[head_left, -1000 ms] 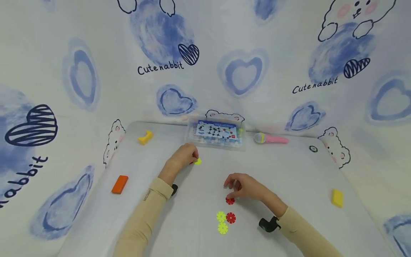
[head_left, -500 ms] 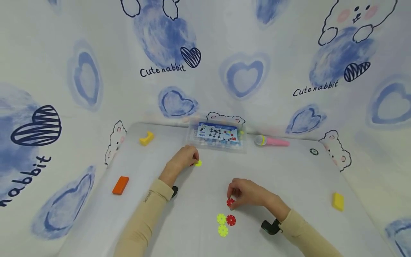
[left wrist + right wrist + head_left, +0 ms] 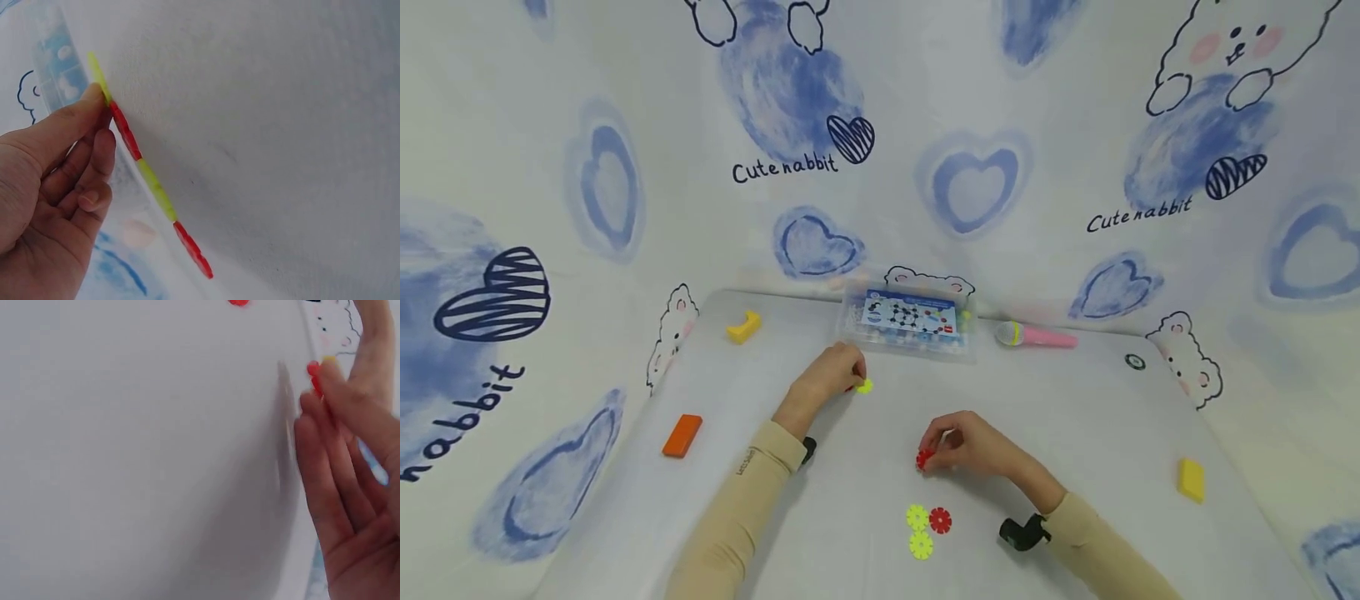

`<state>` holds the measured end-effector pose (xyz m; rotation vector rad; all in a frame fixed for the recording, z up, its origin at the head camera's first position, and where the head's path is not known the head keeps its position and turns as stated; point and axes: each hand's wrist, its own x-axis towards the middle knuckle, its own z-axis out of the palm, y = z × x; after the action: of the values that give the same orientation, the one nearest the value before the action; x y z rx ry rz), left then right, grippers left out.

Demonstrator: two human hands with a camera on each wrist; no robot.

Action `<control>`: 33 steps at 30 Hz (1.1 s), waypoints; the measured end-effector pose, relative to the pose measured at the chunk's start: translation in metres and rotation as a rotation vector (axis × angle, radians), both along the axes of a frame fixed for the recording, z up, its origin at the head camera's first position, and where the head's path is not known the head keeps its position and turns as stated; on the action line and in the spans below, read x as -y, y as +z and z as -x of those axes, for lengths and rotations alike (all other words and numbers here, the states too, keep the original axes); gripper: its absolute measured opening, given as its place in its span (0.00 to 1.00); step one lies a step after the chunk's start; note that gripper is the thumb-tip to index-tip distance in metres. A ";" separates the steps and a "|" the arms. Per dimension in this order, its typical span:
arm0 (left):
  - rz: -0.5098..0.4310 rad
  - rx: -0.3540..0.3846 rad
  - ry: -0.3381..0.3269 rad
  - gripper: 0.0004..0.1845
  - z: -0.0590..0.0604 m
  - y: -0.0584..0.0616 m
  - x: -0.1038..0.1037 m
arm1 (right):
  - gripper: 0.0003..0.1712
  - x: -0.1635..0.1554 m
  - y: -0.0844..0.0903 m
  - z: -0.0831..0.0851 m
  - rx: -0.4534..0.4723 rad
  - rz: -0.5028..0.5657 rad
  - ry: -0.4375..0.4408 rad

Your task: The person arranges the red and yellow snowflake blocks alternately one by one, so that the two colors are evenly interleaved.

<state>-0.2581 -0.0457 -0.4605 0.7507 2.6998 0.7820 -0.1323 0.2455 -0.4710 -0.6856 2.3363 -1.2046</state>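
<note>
My left hand (image 3: 848,377) pinches a short chain of joined snowflake discs (image 3: 150,181), alternating yellow and red and seen edge-on in the left wrist view; only its yellow tip (image 3: 865,386) shows in the head view. Thumb and fingers grip the chain (image 3: 100,119) near its upper end. My right hand (image 3: 934,452) pinches a single red disc (image 3: 924,458) just above the table, with the disc (image 3: 314,375) at the fingertips in the right wrist view. Three loose discs lie near me: yellow (image 3: 917,517), red (image 3: 939,520), yellow (image 3: 921,545).
A clear plastic box (image 3: 910,321) with a printed label stands at the back, with a pink toy microphone (image 3: 1037,336) to its right. Yellow blocks (image 3: 744,326) (image 3: 1190,480), an orange block (image 3: 682,435) and a small ring (image 3: 1135,361) lie around the white table (image 3: 1075,417).
My right hand closed on the red disc that lay on the table and lifted it slightly to the left. The left hand has stayed put with its chain.
</note>
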 end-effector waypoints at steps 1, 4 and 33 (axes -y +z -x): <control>0.002 -0.003 -0.002 0.03 0.000 0.000 0.000 | 0.09 0.002 -0.001 0.003 -0.014 0.009 -0.031; 0.017 -0.011 0.005 0.03 0.000 0.002 0.000 | 0.10 0.010 -0.001 0.014 -0.032 0.043 -0.126; 0.038 -0.050 -0.005 0.05 -0.001 -0.002 -0.004 | 0.10 0.071 -0.008 0.090 -0.112 0.088 -0.241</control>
<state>-0.2567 -0.0420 -0.4625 0.7774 2.7476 0.7187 -0.2223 0.1749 -0.4791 -0.5226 2.5279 -1.4124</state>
